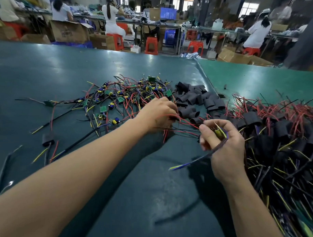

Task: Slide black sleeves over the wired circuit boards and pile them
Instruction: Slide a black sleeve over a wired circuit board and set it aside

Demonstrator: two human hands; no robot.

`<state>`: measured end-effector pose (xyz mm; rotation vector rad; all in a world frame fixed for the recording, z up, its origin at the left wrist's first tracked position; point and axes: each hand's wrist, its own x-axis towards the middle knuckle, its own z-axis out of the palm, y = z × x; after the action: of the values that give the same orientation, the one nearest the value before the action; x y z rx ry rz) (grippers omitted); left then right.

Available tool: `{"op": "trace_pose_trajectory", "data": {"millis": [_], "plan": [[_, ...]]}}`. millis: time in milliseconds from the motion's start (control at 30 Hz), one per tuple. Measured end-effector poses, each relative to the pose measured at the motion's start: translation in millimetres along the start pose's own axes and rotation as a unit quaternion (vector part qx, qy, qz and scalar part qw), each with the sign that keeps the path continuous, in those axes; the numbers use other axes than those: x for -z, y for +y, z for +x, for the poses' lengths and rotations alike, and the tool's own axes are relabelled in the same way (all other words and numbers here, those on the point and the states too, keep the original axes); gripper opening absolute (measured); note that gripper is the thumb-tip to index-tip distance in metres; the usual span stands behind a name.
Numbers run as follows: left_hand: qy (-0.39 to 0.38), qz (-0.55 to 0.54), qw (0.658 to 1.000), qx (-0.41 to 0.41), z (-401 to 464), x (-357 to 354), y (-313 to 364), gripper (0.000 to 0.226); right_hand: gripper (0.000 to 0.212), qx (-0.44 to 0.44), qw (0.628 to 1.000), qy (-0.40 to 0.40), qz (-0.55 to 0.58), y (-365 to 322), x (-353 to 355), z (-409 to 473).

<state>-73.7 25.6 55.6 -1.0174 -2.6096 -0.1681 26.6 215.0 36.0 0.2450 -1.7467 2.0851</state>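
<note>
An electronics assembly factory floor. Across the top of the frame, workers [111, 15] sit on red stools [151, 45] at long benches among open cartons [70, 31]. A green-matted worktop [65, 70] below carries heaped wired boards [128, 94].

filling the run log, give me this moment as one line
right hand: grips bare wired board | left hand: fingers on red wires | loose sleeves: beyond hands | sleeved pile: right
</note>
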Motion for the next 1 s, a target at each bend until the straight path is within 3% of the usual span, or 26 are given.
{"op": "trace_pose_trajectory", "data": {"millis": [67,133,233,333,400,500,633,733,800,867,1000], "plan": [[0.08,-0.029,0.996,0.037,-25,10,-2,0.022,0.015,-0.062,0.995,-0.008,0.083,-1,-3,0],[0.1,0.006,0.993,0.067,-59,10,-1,0.02,0.011,-0.134,0.979,-0.02,0.152,-2,-8,0],[0.033,0.041,0.994,0.093,-103,-1,1,0.022,0.009,-0.238,0.941,-0.033,0.237,-1,-13,-1],[-0.009,-0.017,0.992,0.126,-132,-4,0,0.047,0.022,-0.287,0.926,-0.054,0.239,5,-17,-4],[-0.026,-0.038,0.991,0.122,-145,-2,-2,0.062,0.026,-0.289,0.939,-0.061,0.175,9,-22,-8],[-0.002,-0.086,0.992,0.096,-151,3,-7,0.047,0.029,-0.281,0.953,-0.047,0.101,14,-24,-8],[0.056,-0.119,0.985,0.113,-153,13,-16,0.037,0.032,-0.269,0.958,-0.058,0.083,18,-22,-8],[0.15,-0.121,0.973,0.13,-155,15,-14,0.042,0.03,-0.246,0.963,-0.044,0.105,19,-24,-6],[0.198,-0.206,0.945,0.157,-155,15,-6,0.046,0.03,-0.234,0.961,-0.02,0.149,19,-27,-4],[0.216,-0.276,0.922,0.166,-152,14,4,0.045,0.03,-0.231,0.954,-0.003,0.191,18,-28,-2],[0.236,-0.312,0.905,0.166,-150,12,11,0.046,0.031,-0.224,0.947,-0.003,0.23,18,-30,-3]]}}
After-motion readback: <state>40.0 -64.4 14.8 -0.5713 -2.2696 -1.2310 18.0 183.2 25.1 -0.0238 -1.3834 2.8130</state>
